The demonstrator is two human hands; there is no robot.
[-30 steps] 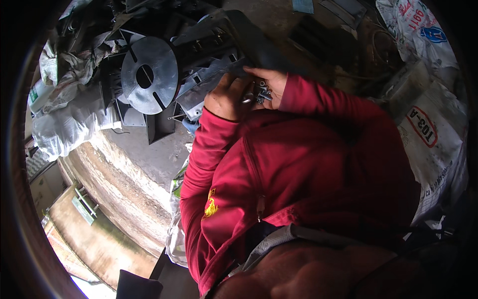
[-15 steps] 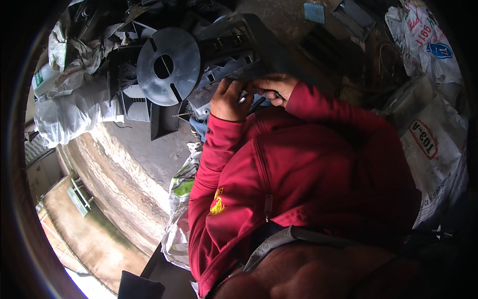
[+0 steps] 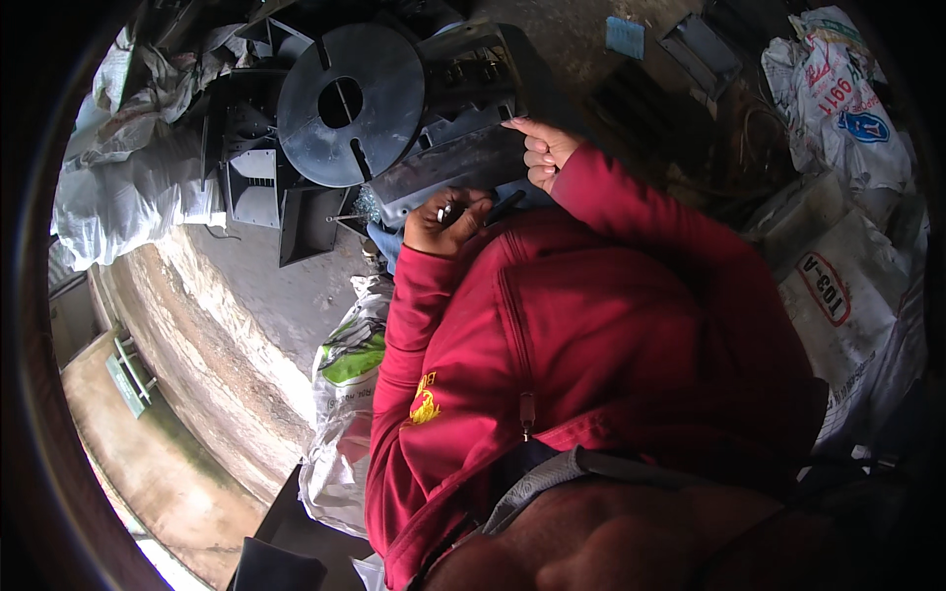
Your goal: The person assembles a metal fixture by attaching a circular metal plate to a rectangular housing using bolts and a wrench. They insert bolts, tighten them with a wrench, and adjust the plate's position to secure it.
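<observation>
My left hand [image 3: 448,223] is closed around a slim tool with a shiny metal part; a dark handle-like piece [image 3: 508,204] sticks out to its right. What kind of tool it is, the fingers hide. Farther forward and to the right is my right hand [image 3: 548,153], its thumb and forefinger pinched together at the edge of a dark sheet-metal part [image 3: 443,158], the other fingers curled. Anything in that pinch is too small to make out. Beyond my left hand lies a round dark disc [image 3: 384,118] with a centre hole and slots.
Dark angled metal pieces [image 3: 252,182] lie left of the disc, next to white plastic wrapping [image 3: 138,207]. Printed white sacks [image 3: 847,118] stand at the right. A white and green bag [image 3: 345,394] is by my left elbow. A blue piece [image 3: 625,37] lies at the far floor.
My hands, close together before, have parted: the right moved forward to the metal part's edge, the left drew back slightly. The disc and metal part appear shifted, as the whole view has moved.
</observation>
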